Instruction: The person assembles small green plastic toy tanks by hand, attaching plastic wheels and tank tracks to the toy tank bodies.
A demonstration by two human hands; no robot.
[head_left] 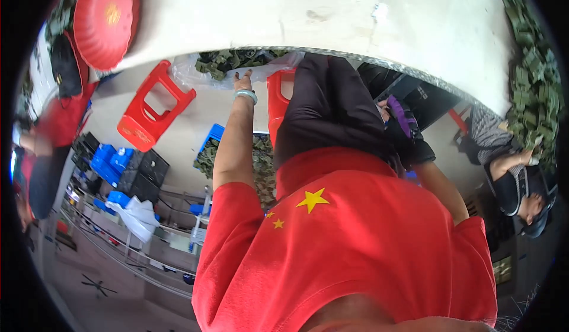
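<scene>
My left hand (242, 82), bare with a pale green bangle at the wrist, reaches down below the table edge. Its fingers are closed on the rim of a clear plastic bag (220, 84). Dark green fabric pieces (220, 63) lie in a heap in this bag. My right hand (403, 119) wears a purple and black glove with bare fingertips and is beside my right thigh. Those fingers look curled; whatever they may hold is hidden.
A white table (308, 12) curves across the top, with a red scalloped basin (106, 21) at left. Red stools (155, 107) stand below. Green pieces (530, 89) pile up at right. A blue crate (214, 135) sits by my left arm. Other people (521, 175) are at both sides.
</scene>
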